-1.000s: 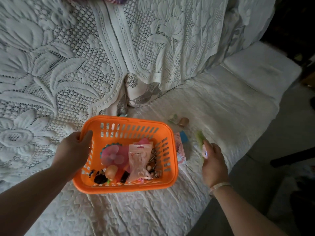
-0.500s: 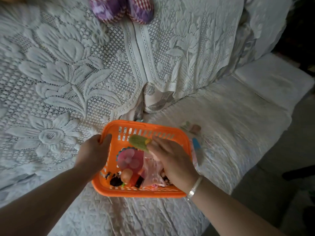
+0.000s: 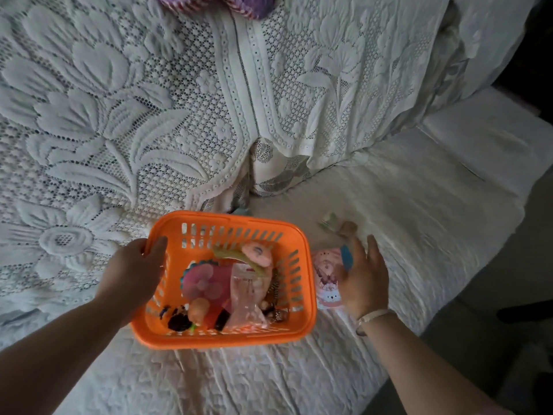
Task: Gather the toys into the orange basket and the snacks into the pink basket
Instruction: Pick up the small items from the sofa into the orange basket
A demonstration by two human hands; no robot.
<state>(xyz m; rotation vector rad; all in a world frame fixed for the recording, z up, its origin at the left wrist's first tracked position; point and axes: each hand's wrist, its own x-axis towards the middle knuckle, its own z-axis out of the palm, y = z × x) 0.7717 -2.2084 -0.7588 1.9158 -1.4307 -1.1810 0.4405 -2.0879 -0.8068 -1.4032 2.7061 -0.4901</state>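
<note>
So we grip the orange basket [image 3: 224,336] with our left hand [image 3: 134,271]; our right hand [image 3: 363,283], fingers spread, should pinch the pink packet [image 3: 324,277] edgewise.

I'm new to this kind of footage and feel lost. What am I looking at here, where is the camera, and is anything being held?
There is no machine: a person wears a wide-angle camera on the head, looking down at their own bare hands over a sofa seat covered in white lace. The left hand grips the rim of an orange basket already holding several toys, among them a pink flower toy and a green stick toy. The right hand is open and empty, reaching over a pink printed packet and a small blue item beside the basket. Further back lie small blurred pieces I cannot identify.
</note>
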